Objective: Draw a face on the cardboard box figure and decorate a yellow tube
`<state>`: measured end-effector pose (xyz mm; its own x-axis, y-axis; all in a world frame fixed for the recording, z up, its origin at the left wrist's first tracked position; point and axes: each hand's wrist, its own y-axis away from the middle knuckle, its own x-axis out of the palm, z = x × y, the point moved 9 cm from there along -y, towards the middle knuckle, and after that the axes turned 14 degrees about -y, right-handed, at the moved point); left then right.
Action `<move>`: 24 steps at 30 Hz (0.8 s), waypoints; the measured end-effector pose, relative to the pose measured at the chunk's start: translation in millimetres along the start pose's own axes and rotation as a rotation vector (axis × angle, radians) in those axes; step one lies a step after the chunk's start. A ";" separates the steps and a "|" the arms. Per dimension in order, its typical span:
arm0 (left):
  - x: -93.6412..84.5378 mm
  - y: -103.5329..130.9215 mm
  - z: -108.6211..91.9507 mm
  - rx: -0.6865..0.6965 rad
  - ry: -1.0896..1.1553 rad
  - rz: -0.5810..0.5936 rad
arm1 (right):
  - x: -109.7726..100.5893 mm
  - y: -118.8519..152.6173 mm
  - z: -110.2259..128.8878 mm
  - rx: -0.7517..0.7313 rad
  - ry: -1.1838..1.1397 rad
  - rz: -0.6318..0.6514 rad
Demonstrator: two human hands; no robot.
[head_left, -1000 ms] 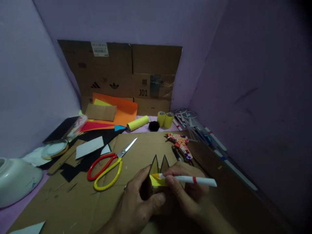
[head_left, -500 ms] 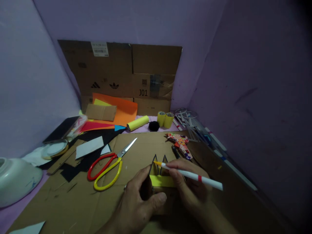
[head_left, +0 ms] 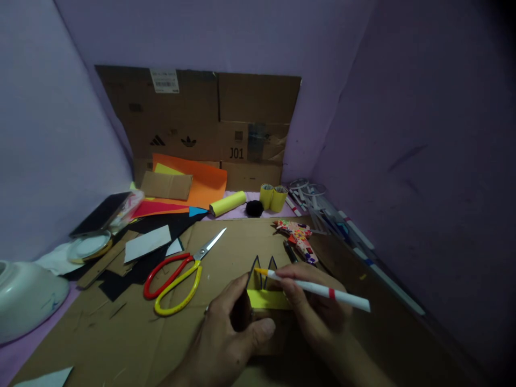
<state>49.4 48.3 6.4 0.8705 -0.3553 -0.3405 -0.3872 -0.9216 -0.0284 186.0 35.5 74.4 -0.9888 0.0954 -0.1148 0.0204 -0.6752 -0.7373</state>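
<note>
My left hand [head_left: 229, 328] is closed around the left side of a small cardboard piece [head_left: 266, 317] with a yellow strip across it and two dark-edged pointed tips rising above. Part of the piece is hidden by my fingers. In my right hand [head_left: 314, 301] is a white marker [head_left: 330, 294] with a red band and an orange-yellow tip, pinched between thumb and fingers. That tip meets, or nearly meets, the left point. Left of my hands lie scissors [head_left: 197, 257] with one red and one yellow handle, blades spread slightly.
Paper and cardboard scraps [head_left: 148, 243] lie at the left, near a pale bowl [head_left: 30, 301]. Behind are a yellow roll [head_left: 228, 204], a black fuzzy ball [head_left: 254, 208] and yellow tubes [head_left: 278, 199]. A floral pouch [head_left: 297, 234] lies beyond my right hand. A cardboard sheet [head_left: 258, 102] leans against the wall.
The marker's tip has shifted very slightly, and its rear end sits a touch farther right. My left hand and the cardboard piece stay in place.
</note>
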 end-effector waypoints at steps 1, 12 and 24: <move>-0.5 -0.6 -0.3 0.011 0.016 -0.010 | -2.8 -0.1 -0.8 -0.003 0.010 -0.035; -4.0 4.9 33.4 -0.122 -0.050 -0.098 | 2.2 3.4 -8.2 0.063 0.024 0.056; -4.3 2.4 26.7 -0.075 -0.036 -0.103 | -4.1 -1.9 -1.6 -0.026 0.053 -0.001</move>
<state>36.6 51.8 -17.3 0.8924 -0.2535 -0.3734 -0.2712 -0.9625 0.0053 190.3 37.5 75.2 -0.9796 0.1349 -0.1491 0.0244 -0.6563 -0.7541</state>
